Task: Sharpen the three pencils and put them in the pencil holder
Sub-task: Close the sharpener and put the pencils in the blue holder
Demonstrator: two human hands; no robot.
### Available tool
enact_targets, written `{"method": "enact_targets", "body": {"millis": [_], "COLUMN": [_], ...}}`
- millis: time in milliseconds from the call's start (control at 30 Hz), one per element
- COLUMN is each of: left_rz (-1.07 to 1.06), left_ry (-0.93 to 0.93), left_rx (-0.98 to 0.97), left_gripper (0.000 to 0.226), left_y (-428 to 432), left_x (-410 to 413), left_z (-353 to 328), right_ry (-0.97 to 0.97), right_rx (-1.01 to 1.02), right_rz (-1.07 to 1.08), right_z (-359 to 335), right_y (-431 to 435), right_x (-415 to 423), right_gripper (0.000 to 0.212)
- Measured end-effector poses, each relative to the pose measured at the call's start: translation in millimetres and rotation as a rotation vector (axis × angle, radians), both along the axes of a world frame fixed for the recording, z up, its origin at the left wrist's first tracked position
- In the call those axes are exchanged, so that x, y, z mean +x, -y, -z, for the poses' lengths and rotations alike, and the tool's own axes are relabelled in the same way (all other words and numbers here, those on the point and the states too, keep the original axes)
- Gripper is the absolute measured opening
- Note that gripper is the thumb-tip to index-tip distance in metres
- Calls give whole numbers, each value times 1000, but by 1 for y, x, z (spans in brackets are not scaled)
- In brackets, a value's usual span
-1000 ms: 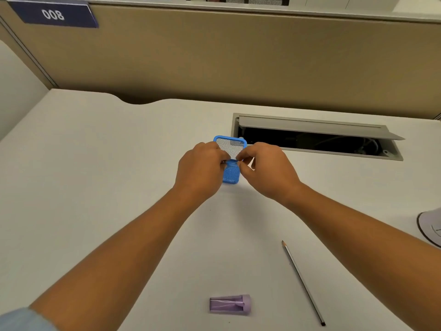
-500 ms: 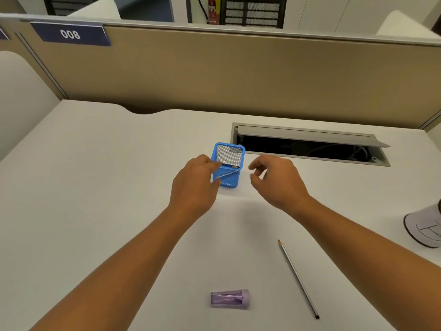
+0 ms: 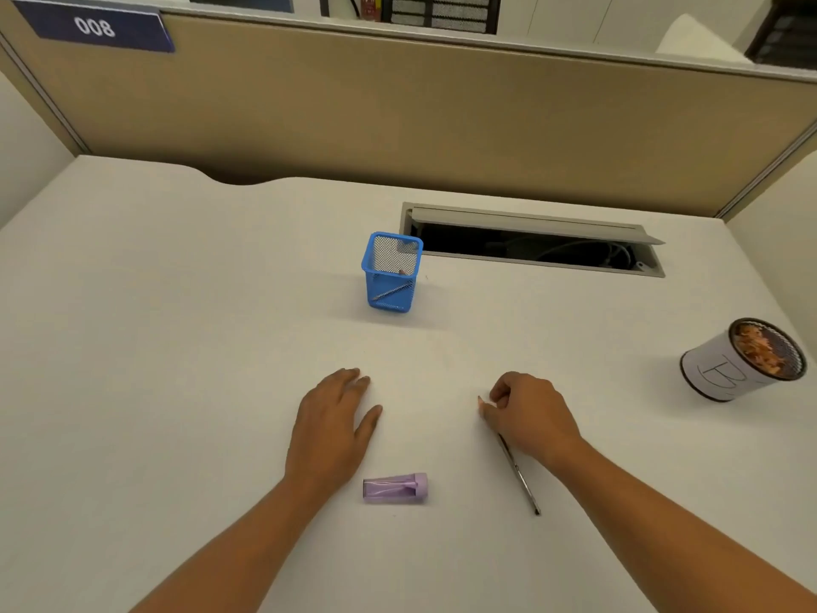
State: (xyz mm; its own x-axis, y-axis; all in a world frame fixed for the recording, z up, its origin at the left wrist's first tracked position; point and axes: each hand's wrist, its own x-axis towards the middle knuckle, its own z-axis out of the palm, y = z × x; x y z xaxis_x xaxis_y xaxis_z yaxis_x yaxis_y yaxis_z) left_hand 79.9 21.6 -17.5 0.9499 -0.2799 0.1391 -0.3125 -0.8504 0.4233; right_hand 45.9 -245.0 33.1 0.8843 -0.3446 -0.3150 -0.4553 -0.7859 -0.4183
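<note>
A blue mesh pencil holder stands upright mid-desk with a pencil lying slanted inside it. A dark pencil lies on the desk at the lower right. My right hand rests over its upper end, fingers curled around the tip. My left hand lies flat on the desk, palm down, holding nothing. A purple sharpener lies on its side just right of my left wrist, between both forearms.
A white-wrapped cup holding pencil shavings stands at the right edge. An open cable tray is recessed in the desk behind the holder. A tan partition walls off the back.
Both hands have drawn back from the blue holder toward me. A pencil stays in the holder. My right hand has come down on the loose pencil.
</note>
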Motion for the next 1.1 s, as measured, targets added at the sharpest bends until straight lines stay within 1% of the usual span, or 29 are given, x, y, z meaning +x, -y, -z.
{"method": "enact_targets", "body": {"millis": [67,133,267,367,467,567,700,767,833,933,1100], "left_rz": [-1,26,54,63,67,73,64,59,62,65,64], "left_ry": [11,19,-11,-30,-33,-37,-35,-19,-5,8,25], "left_rx": [15,34,24,18,21,27,15,7,-2,-10,-17], "left_gripper": [49,52,38,39,40,40,38,37,39,39,39], "left_y": [3,4,4,4,3,2,2,1,2,2,2], "left_x": [-5,-5,-4,-4,-3,-2,-2,-1,-2,-1,1], "left_z": [0,-2,1,3,2,3,4,4,4,5,7], "right_ry": [35,50,48,77,225,421,684,803,866,840,686], "right_rx": [10,9,-14,-21,9,76,189,229,240,185,36], "right_rz": [-6,-18,-21,-2,27,40,0,-23,-55,-109,-203], "right_z": [4,5,5,-4,-31,-75,-130,-146,-152,-143,-111], "right_y": [-3,-7,-11,-10,-7,-9,-18,-24,-29,-40,-57], "right_x": [-7,-9,-10,-2,16,43,79,93,106,125,147], "right_gripper": [7,5,12,15,11,9,6,6,6,6,11]}}
